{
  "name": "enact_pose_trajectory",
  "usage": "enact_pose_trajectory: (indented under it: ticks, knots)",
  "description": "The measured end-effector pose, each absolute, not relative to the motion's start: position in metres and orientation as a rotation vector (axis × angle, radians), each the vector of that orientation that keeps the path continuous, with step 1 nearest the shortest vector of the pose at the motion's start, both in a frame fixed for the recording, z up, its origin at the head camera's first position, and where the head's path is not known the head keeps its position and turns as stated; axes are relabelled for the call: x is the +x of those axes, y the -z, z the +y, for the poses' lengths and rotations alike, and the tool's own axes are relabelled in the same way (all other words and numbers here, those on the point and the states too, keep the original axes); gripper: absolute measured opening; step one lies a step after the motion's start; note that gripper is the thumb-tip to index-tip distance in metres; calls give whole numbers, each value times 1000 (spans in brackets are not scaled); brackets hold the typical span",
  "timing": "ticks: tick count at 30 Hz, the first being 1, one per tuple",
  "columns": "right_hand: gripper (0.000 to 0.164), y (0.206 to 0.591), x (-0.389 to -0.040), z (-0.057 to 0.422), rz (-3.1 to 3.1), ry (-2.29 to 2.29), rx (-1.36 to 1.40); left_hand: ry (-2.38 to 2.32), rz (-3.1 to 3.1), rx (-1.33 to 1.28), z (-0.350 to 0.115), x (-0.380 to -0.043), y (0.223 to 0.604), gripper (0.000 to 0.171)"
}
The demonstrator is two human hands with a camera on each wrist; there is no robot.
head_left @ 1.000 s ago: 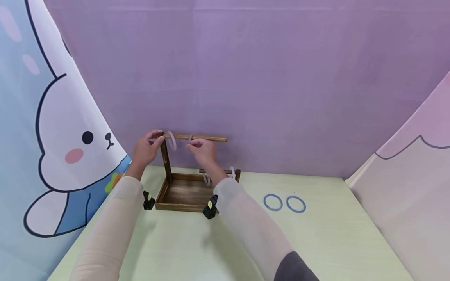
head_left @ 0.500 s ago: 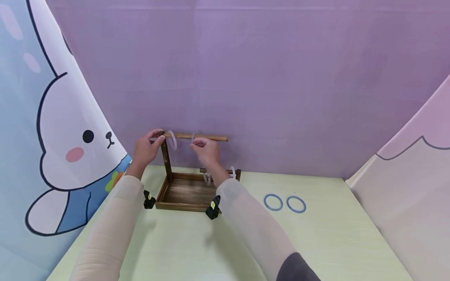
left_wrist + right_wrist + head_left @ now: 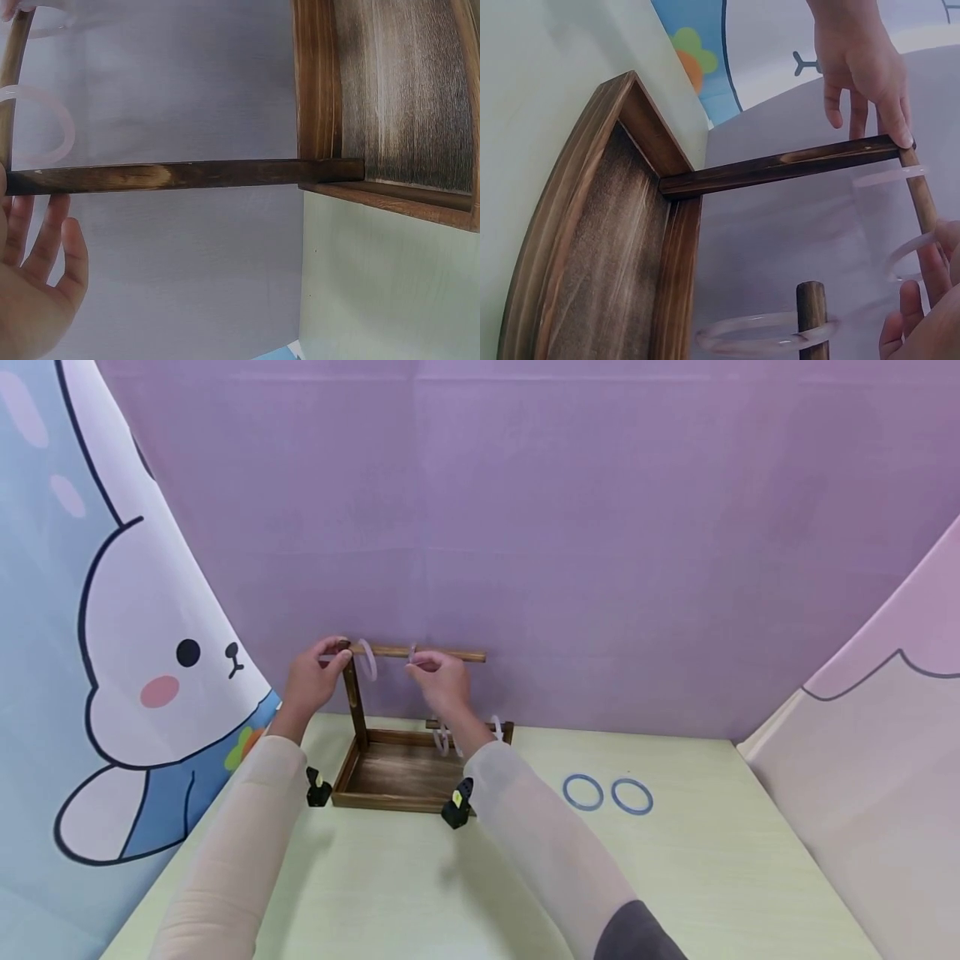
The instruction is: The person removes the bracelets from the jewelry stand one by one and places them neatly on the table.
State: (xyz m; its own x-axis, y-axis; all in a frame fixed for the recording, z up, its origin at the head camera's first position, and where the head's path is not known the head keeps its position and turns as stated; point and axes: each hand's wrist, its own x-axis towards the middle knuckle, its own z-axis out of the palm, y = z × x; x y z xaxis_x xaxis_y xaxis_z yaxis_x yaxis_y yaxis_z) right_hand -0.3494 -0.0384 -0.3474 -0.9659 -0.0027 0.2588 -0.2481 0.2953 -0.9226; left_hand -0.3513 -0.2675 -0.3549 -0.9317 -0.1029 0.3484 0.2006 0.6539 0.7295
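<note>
A dark wooden stand has a tray base (image 3: 405,804), an upright post (image 3: 355,702) at its left and a long upper rod (image 3: 461,655). My left hand (image 3: 309,683) grips the post's top corner between thumb and fingers. A pale translucent ring (image 3: 372,665) hangs on the rod beside that corner. Farther along, my right hand (image 3: 444,683) pinches a second pale ring (image 3: 900,259), which encircles the rod; the fingers cover part of it. On a lower, shorter rod (image 3: 811,300) more pale rings (image 3: 742,324) hang, partly hidden by my right forearm in the head view.
Two blue rings (image 3: 582,792) lie flat on the light green table (image 3: 720,852) right of the stand. A purple backdrop (image 3: 600,568) rises close behind it. At the left hangs a rabbit-printed cloth (image 3: 150,610), at the right a pale cloth (image 3: 862,777).
My right hand has shifted slightly right along the upper rod, with the pinched ring. The left hand keeps its place on the stand's corner.
</note>
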Motion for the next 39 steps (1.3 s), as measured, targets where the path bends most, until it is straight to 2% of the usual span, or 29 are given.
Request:
enact_pose_trajectory:
  ticks: [39]
  knots:
    - [20,348,-346,23,-2290,-1630,331,1190,-2504,-91,-273,-356,355,51]
